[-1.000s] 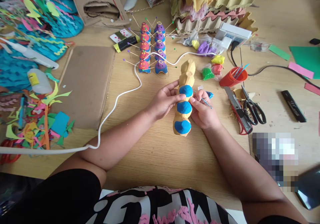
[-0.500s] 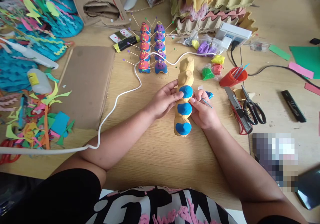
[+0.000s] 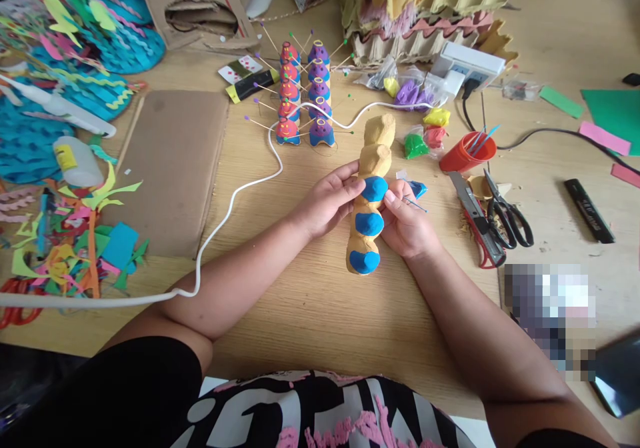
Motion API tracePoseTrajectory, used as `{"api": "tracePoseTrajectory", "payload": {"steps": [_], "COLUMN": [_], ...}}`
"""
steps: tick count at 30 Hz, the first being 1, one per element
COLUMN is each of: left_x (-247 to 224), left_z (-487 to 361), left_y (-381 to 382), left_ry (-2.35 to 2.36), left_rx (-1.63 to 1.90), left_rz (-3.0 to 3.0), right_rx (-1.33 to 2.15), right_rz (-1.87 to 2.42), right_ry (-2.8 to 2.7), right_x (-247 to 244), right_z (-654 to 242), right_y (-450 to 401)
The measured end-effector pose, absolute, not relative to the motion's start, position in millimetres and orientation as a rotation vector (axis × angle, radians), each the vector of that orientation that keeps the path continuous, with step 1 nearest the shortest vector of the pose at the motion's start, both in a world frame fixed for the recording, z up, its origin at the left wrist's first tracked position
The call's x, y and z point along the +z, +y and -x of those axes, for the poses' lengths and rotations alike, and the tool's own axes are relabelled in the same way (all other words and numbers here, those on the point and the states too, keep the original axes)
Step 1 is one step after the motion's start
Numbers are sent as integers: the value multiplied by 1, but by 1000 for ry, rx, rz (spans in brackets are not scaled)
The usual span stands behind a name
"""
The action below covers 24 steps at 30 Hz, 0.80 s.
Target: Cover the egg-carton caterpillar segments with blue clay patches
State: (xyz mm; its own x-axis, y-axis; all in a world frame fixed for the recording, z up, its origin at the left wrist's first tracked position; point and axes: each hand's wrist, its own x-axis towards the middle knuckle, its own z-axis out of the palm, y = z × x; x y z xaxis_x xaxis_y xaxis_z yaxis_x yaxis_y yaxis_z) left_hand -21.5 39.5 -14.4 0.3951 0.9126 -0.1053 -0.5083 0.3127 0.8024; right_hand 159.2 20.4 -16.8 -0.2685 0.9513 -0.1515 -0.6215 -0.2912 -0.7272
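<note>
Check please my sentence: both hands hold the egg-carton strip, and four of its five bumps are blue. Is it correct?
Not four: the head view shows three blue bumps. The left hand and right hand do hold the five-bump egg-carton strip.

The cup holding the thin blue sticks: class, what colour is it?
The cup is orange-red, seen best in the head view.

The wooden bench carries a cardboard sheet, paper scraps, a red cup, black-handled scissors and a black marker
</note>
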Motion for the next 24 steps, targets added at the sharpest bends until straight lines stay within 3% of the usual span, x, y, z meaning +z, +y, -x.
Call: {"api": "tracePoseTrajectory", "payload": {"steps": [24], "left_x": [-5], "left_z": [20], "left_y": [34], "left_ry": [581], "left_rx": [942], "left_rz": [-763], "right_rx": [1906], "right_rz": [712], "right_ry": [-631], "right_x": [-11], "right_z": [-163], "right_y": [19]}}
